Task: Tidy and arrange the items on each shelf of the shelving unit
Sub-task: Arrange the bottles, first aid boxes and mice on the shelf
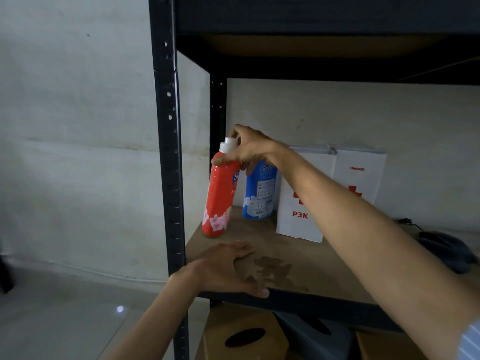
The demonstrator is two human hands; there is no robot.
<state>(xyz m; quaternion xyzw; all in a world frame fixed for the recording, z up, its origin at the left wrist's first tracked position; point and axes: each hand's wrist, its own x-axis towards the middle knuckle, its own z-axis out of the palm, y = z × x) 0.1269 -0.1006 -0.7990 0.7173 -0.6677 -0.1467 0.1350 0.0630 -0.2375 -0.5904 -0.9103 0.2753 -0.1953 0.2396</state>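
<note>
A red bottle (219, 198) with a white cap and flower print stands tilted at the left front of the wooden shelf board (306, 253). My right hand (249, 149) grips it around the neck just under the cap. Behind it a blue bottle (259, 193) stands upright. To the right are two white first-aid boxes, one marked P3K (296, 203) and one further back (361, 175). My left hand (228, 268) rests flat on the shelf's front edge, fingers straight, holding nothing.
A black metal upright (168, 152) frames the shelf's left side, with a dark shelf above. A dark object with a cable (446, 250) lies at the right of the board. On the shelf below are a brown tissue box (244, 336) and a dark box (317, 333).
</note>
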